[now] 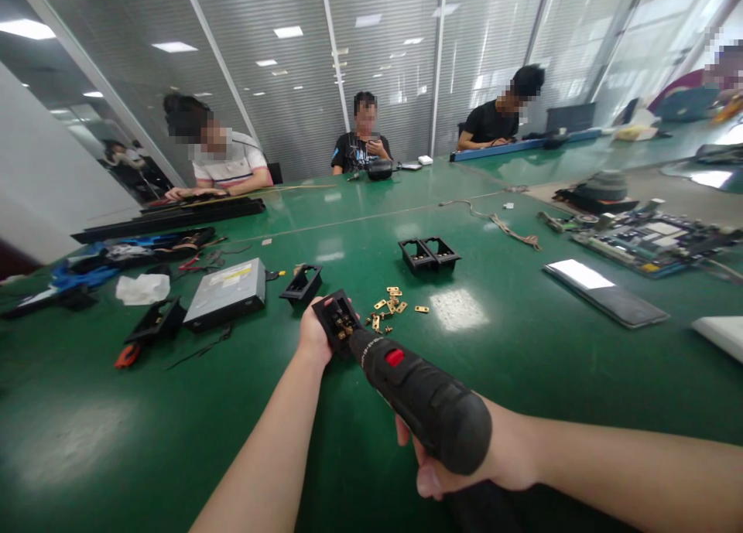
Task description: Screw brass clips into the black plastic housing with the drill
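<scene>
My left hand (314, 336) is wrapped around a black plastic socket housing (332, 310) with brass-coloured parts inside, tilted up off the table. My right hand (446, 463) grips a black cordless drill (429, 398) with a red switch on top. The drill's front end points into the housing; its tip is hard to make out. Just beyond lie several small brass plates (395, 292) and small screws (388, 329). Another black housing (303, 284) rests behind my left hand, and a joined pair of black frames (428, 254) stands farther back.
Left on the green table (220, 417) are a metal disc drive (226, 293), a black housing (155, 320) and white tissue (142, 288). To the right lie a phone (607, 292), circuit boards (655, 235) and a cord (499, 222). Several people sit along the far side.
</scene>
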`<move>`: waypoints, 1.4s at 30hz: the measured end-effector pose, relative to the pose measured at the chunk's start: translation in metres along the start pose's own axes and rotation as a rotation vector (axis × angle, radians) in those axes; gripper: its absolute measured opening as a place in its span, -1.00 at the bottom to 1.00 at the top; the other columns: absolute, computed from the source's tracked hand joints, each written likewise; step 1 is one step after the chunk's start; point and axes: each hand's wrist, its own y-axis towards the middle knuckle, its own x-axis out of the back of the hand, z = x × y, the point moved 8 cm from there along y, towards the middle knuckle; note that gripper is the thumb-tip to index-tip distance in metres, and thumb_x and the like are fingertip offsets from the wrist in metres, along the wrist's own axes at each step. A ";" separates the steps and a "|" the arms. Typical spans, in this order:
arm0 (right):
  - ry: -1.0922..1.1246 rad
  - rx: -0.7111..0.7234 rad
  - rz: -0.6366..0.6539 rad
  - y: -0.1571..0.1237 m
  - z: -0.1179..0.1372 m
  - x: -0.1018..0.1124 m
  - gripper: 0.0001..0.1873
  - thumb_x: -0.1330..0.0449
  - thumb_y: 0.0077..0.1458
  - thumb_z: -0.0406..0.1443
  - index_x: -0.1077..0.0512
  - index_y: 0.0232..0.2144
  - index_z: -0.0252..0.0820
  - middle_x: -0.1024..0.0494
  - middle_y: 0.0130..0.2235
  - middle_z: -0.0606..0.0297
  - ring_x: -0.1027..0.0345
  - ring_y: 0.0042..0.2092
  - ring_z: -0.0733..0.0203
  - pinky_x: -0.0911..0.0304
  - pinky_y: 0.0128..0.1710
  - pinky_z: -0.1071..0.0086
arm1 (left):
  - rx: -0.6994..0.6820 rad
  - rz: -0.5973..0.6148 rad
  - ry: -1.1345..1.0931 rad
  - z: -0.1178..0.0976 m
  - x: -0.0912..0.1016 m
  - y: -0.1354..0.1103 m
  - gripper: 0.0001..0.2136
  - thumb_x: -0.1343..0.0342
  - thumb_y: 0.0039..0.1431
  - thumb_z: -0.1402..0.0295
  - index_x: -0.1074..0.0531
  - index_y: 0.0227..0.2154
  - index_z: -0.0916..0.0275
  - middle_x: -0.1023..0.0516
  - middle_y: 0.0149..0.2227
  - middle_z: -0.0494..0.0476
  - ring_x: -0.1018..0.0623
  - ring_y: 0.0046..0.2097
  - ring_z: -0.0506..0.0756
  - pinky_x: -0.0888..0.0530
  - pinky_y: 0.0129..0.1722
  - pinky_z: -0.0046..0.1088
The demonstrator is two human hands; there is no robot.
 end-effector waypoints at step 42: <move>-0.068 0.061 -0.036 0.001 0.008 0.005 -0.59 -0.54 -0.19 -0.34 -0.43 -0.32 -0.27 -0.49 -0.48 0.46 -0.41 -0.44 0.33 -0.27 -0.46 0.48 | -0.026 -0.004 0.069 -0.003 -0.001 -0.001 -0.70 0.08 0.14 0.28 -0.51 -0.45 0.34 -0.54 -0.56 0.23 -0.56 -0.54 0.21 -0.50 -0.55 -0.27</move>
